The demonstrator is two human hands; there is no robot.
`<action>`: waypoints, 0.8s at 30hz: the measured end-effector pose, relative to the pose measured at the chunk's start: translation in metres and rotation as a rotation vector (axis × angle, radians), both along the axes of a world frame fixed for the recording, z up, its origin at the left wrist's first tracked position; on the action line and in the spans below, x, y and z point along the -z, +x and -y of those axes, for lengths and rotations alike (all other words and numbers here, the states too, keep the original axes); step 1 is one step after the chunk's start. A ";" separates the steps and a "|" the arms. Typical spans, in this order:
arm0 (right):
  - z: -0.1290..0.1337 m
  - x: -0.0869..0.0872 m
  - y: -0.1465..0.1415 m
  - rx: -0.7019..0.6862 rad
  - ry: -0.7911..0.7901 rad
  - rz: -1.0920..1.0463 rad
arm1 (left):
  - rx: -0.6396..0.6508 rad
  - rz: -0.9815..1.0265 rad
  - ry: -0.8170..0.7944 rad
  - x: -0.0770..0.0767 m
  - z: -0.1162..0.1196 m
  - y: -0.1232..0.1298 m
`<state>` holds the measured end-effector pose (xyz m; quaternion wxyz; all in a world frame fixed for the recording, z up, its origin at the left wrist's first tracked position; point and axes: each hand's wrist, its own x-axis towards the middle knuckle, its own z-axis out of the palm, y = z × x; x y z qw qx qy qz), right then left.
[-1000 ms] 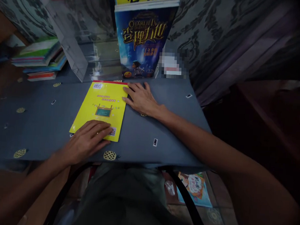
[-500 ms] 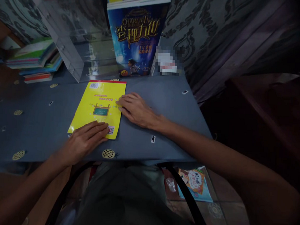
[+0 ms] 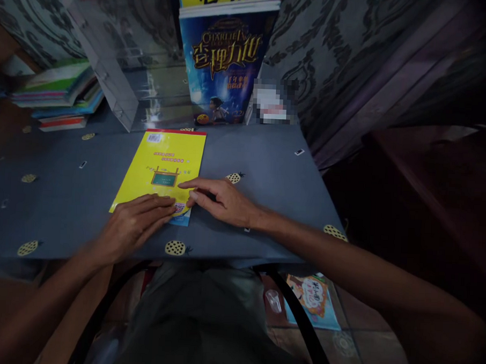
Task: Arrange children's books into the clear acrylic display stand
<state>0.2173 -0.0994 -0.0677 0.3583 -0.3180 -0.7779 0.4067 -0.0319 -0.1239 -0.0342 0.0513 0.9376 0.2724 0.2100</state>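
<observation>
A yellow book (image 3: 138, 172) with a red top edge, a barcode and a small blackboard picture lies on the cloth-covered table. My left hand (image 3: 134, 220) rests flat across its lower part, fingers stretched out side by side. At the book's lower right edge, my right hand (image 3: 224, 200) has its index finger over the cover and its thumb by the corner. That corner is curled up between the fingers, and a blue page (image 3: 181, 220) shows beneath it.
A blue book (image 3: 226, 68) stands upright in a clear stand (image 3: 110, 85) at the back. Stacked books (image 3: 65, 96) are at the back left. Below the table's right front are a clear plastic cup (image 3: 274, 300) and a book (image 3: 314, 300) on the floor.
My right hand has slid down along the book's right edge to the lower corner. The corner has lifted and blue shows under it. My left hand has stayed in place.
</observation>
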 end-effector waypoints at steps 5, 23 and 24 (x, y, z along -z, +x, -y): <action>-0.001 0.004 -0.001 -0.019 -0.014 -0.080 | -0.013 0.018 -0.065 -0.001 0.000 -0.001; 0.007 -0.006 0.000 -0.206 0.148 0.012 | -0.012 -0.004 0.036 0.002 0.002 0.002; 0.007 -0.005 0.000 -0.222 0.182 0.044 | -0.016 -0.004 0.038 0.003 0.002 0.002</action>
